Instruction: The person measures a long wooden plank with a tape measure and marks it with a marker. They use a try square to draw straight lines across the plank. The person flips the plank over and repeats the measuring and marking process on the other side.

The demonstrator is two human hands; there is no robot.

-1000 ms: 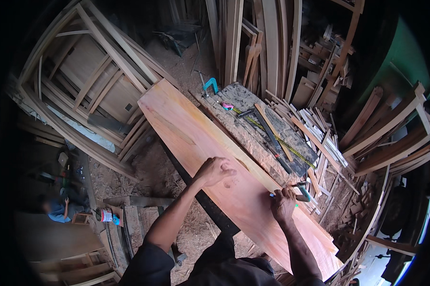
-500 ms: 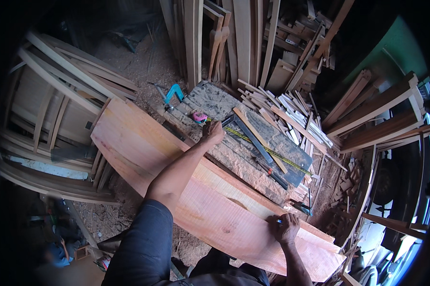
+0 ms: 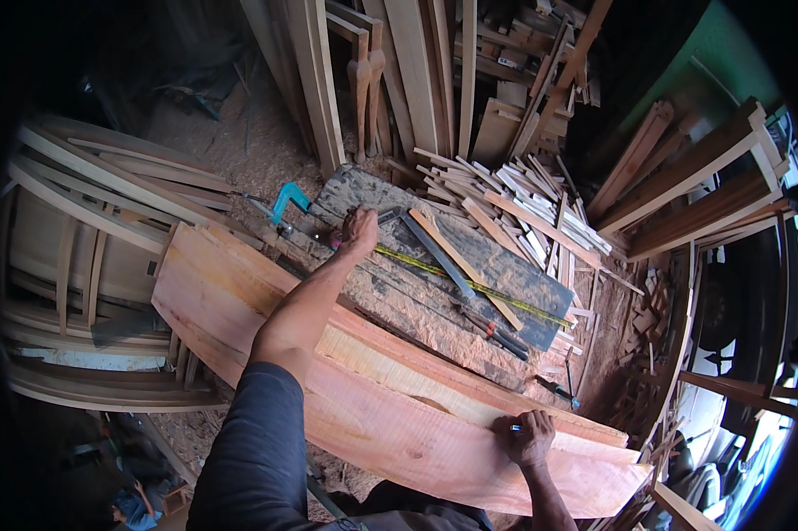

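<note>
My left hand [image 3: 360, 232] is closed at the left part of the workbench, its fingers curled over a tape measure. Only a bit of the pink tape case [image 3: 335, 240] shows beside it. The yellow tape blade [image 3: 439, 273] lies pulled out across the bench, passing under a dark metal square [image 3: 438, 254] and a thin wood strip [image 3: 470, 270]. My right hand [image 3: 532, 437] rests on the right part of a wide pinkish board [image 3: 390, 427], closed on a slim blue-ended writing tool [image 3: 515, 428]; pen or pencil, I cannot tell.
Sawdust covers parts of the workbench [image 3: 540, 296]. Pliers-like tools with red and black handles [image 3: 496, 334] and a teal clamp [image 3: 290, 203] are on it. Loose offcuts [image 3: 505, 199] pile behind. Curved frames [image 3: 80, 230] stand at left, tall planks [image 3: 315, 80] at the back.
My left hand has moved away from me and onto the tape measure's case, which lay uncovered before. My right hand stays on the board. The whole view has shifted a little.
</note>
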